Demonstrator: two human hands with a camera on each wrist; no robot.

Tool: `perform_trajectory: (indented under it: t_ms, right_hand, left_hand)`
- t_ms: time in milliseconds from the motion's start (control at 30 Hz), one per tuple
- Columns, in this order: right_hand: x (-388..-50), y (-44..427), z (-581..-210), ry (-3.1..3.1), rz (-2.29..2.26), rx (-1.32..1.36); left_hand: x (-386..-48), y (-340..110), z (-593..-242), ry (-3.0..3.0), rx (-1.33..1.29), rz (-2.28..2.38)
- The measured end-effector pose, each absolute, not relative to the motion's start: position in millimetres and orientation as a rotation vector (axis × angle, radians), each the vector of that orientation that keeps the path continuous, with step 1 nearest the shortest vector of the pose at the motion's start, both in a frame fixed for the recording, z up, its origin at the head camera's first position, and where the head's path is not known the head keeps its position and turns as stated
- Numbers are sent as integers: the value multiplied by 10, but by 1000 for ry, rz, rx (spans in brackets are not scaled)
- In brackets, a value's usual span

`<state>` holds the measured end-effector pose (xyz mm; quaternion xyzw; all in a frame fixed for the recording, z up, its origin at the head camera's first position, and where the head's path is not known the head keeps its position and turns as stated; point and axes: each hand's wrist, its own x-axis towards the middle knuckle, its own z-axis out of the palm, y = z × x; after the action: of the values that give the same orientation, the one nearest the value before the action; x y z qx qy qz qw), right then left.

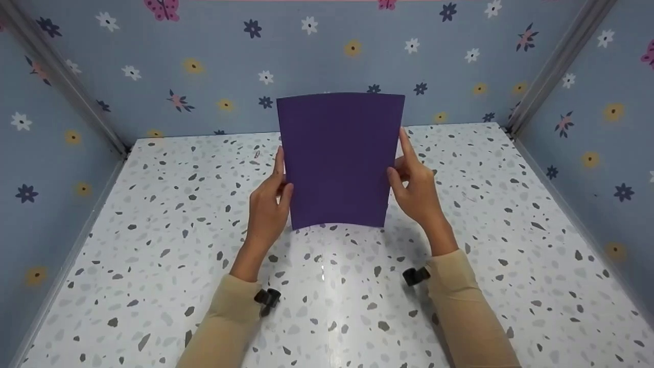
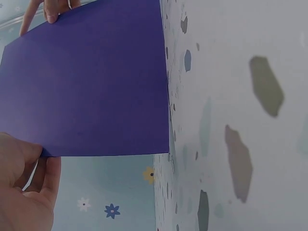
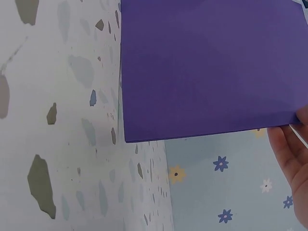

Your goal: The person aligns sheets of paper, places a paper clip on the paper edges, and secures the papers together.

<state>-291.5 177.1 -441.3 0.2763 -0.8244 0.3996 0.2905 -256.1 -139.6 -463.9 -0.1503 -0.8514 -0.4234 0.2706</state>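
Purple sheet is held up in front of the person, approx. mid-view, btwn both hands, over the speckled white table. It's tilted up w/ its broad face toward the head cam; top & bottom edges bow slightly. In the R wrist view its long edge shows as a double line. Bottom edge is nr the tabletop; can't tell if they touch.

L hand pinches the L edge: thumb on the near face, other fingers at/behind the edge, index pointing up along it. Hand's partly closed, w/ a gap btwn thumb & fingers away from the sheet. R hand does likewise on the R edge, a bit higher up; thumb on the near face, index extended up the side.

Tan sleeves cover both forearms, each w/ a small blk device nr the cuff. Blue floral back wall stands behind; grey corner posts at either end.
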Motion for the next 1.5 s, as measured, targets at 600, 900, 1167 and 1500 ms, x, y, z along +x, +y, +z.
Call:
perform_trajectory:
  t_ms: [600,900,1167,1500]
  right_hand:
    - [-2898,1796,-4387,-2243,1087,730]
    - [-2913,1792,-4404,-2244,1098,743]
    - [-2914,1781,-4429,-2268,1094,737]
    - [-2926,1793,-4453,-2301,1097,730]
  left_hand:
    - [-2566,-1401,-4643,-2297,-404,-1149]
    - [-2552,-1404,-4639,-2295,-403,-1122]
    - [-2566,-1400,-4655,-2290,-410,-1136]
    - [-2568,-1407,-4668,-2284,-418,-1136]
